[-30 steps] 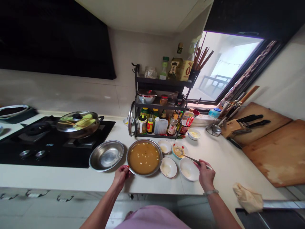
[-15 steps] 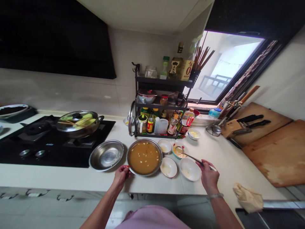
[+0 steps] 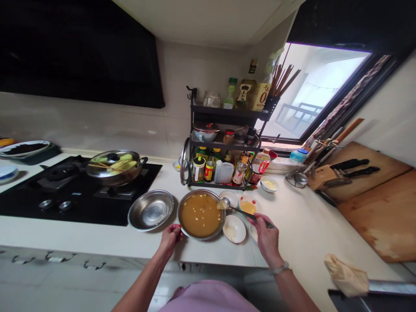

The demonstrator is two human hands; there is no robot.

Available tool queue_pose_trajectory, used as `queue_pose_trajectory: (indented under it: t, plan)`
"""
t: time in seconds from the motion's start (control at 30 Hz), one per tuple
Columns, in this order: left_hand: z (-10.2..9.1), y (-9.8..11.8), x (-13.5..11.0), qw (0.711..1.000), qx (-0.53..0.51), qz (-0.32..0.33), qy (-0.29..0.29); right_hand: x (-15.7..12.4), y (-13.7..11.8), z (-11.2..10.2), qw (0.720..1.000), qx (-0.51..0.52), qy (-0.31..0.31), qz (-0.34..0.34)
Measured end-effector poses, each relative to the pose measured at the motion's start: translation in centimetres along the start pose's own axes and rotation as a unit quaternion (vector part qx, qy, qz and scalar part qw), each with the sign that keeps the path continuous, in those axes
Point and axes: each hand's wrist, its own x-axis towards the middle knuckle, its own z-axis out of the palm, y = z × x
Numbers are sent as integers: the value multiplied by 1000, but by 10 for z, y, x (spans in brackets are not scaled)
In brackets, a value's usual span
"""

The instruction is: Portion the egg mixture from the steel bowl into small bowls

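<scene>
And here's the right hand (image 3: 267, 238) wrapped round the ladle (image 3: 242, 212), its long axis slanting left and away to the right rim of the steel basin (image 3: 202, 238) on the bench (image 3: 97, 236), the left hand (image 3: 171, 239) pinching that basin's near-left rim, a red "0" readable on a racked bottle (image 3: 261, 97).

Bowl (image 3: 201, 238): smooth, shiny metal rim. Clock positions from it: basin (image 3: 151, 210) at nine, polished metal; spoon (image 3: 240, 211) at three, bright metal; dish (image 3: 234, 229) at four, glossy, ceramic-looking; pan lid (image 3: 101, 160) at ten, clear glass; rack (image 3: 227, 114) at one, matt metal; jug (image 3: 224, 173) low on it, translucent plastic; chopping board (image 3: 380, 216) at three, matt wood; cloth (image 3: 346, 275) at four, creased. Countertop (image 3: 302, 225): smooth, slight sheen.
</scene>
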Motion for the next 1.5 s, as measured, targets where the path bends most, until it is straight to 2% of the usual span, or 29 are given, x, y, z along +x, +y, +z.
queue_pose_trajectory:
  t: [0.07,0.13,0.2,0.27,0.33,0.37,0.4,0.47,0.57,0.63,0.7,0.83,1.0,1.07,1.23,1.5]
  plan:
    - [0,1,0,1000,1,1,0,-9,-2,6,996,-63,-47,-32]
    - [1,2,-1,1000,3,2,-1,-18,-6,8,982,-124,-101,-99]
    - [1,3,-1,1000,6,2,-2,-25,-9,9,954,-166,-158,-192]
    - [2,3,-1,1000,6,0,-4,-30,-10,9,915,-189,-215,-283]
    - [1,3,-1,1000,3,-3,-5,-33,-10,8,884,-200,-252,-340]
    - [1,3,-1,1000,2,-5,-5,-33,-9,8,879,-201,-256,-348]
    - [1,2,-1,1000,1,-6,-5,-32,-8,7,884,-201,-248,-343]
    - [0,1,0,1000,2,-5,-8,-27,-6,3,915,-195,-199,-293]
    - [-1,-1,2,1000,2,-1,-8,-8,-3,-9,967,-171,-72,-175]
    - [-2,-1,2,1000,5,1,-5,8,0,-22,979,-161,9,-125]
    - [-2,-1,2,1000,11,1,-5,23,5,-36,977,-175,50,-108]
    - [-2,-1,3,1000,20,-4,-8,40,20,-58,974,-197,58,-93]
    - [-3,0,3,1000,5,-11,-10,40,35,-62,979,-188,35,-72]
    - [-3,0,3,1000,3,-16,-7,42,40,-61,984,-164,55,-51]
    - [-3,-1,4,1000,3,-9,-7,54,49,-67,987,-16,159,0]
    - [-3,-1,5,1000,5,-15,-8,57,37,-75,979,63,191,26]
